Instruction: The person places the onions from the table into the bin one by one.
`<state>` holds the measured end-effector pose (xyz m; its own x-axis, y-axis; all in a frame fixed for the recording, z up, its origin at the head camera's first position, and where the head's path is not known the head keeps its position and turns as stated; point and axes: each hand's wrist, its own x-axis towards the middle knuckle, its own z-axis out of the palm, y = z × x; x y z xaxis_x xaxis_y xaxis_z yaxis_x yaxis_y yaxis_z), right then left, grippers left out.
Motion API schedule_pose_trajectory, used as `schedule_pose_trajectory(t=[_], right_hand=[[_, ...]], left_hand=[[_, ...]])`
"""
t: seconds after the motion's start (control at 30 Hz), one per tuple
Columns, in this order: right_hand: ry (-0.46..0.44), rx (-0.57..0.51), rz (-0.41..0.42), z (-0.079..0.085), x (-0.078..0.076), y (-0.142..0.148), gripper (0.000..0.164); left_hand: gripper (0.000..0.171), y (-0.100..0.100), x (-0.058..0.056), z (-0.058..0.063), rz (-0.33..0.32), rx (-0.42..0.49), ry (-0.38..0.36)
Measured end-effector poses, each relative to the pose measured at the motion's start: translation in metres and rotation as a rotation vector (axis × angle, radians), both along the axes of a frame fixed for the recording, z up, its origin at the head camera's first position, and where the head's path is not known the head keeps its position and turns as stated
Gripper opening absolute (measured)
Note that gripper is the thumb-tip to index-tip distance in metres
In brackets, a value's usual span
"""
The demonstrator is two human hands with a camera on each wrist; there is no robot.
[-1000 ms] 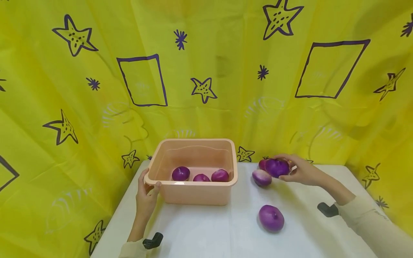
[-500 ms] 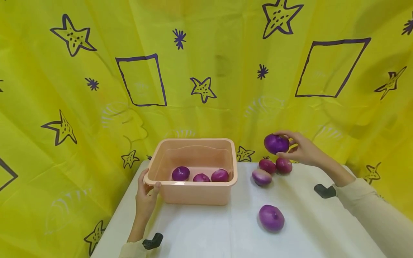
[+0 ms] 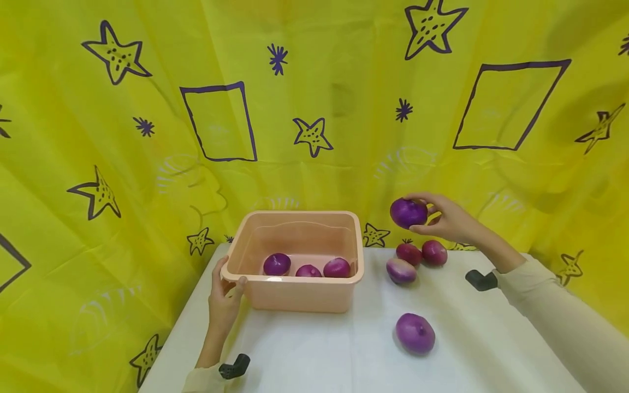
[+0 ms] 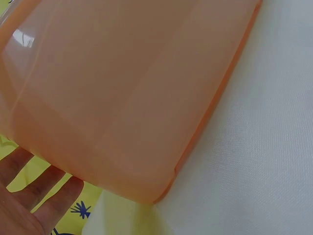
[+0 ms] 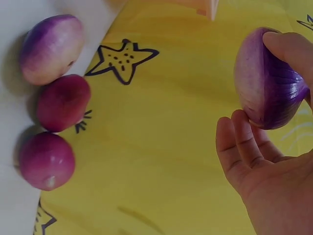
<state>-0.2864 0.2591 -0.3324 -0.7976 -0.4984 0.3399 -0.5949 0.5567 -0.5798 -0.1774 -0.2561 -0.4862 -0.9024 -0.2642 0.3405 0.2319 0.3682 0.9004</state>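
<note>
My right hand (image 3: 449,221) pinches a dark purple onion (image 3: 409,213) between thumb and fingers, raised above the back right of the table. In the right wrist view this onion (image 5: 274,78) shows a pale side and a glossy purple side. My left hand (image 3: 223,308) holds a peach plastic basin (image 3: 300,296) at its front left corner, thumb at the rim and fingers along the side. Inside the basin lie a dark onion (image 3: 277,264) and two redder onions, one of them (image 3: 337,267) near the right wall. The front wall partly hides them.
Right of the basin, a pale purple onion (image 3: 401,271) and two red onions (image 3: 409,254) sit close together on the white table (image 3: 314,349). A larger purple onion (image 3: 415,333) lies nearer the front. A yellow patterned curtain (image 3: 339,180) hangs behind.
My right hand has lifted the dark purple onion from the cluster and shifted it left towards the basin, uncovering the red onions behind. The left hand stays at the basin's corner.
</note>
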Motion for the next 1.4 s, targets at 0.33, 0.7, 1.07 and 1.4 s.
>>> schedule_pose_trajectory(t=[0.33,0.7,1.07,1.4], right_hand=[[-0.043,0.037,0.094,0.017,-0.028,-0.056,0.066],[-0.054,-0.017,0.238,0.019,-0.049,-0.144,0.066],[-0.053,-0.007,0.307,0.015,-0.057,-0.199,0.064],[-0.073,-0.014,0.317,0.002,-0.060,-0.215,0.063]], left_hand=[[0.070,0.001,-0.001,-0.001,-0.013,0.012,-0.015],[0.070,0.002,0.000,-0.001,-0.006,0.010,-0.018],[0.068,0.002,0.002,0.000,0.008,0.004,-0.009],[0.070,0.001,0.000,-0.001,-0.003,0.004,0.008]])
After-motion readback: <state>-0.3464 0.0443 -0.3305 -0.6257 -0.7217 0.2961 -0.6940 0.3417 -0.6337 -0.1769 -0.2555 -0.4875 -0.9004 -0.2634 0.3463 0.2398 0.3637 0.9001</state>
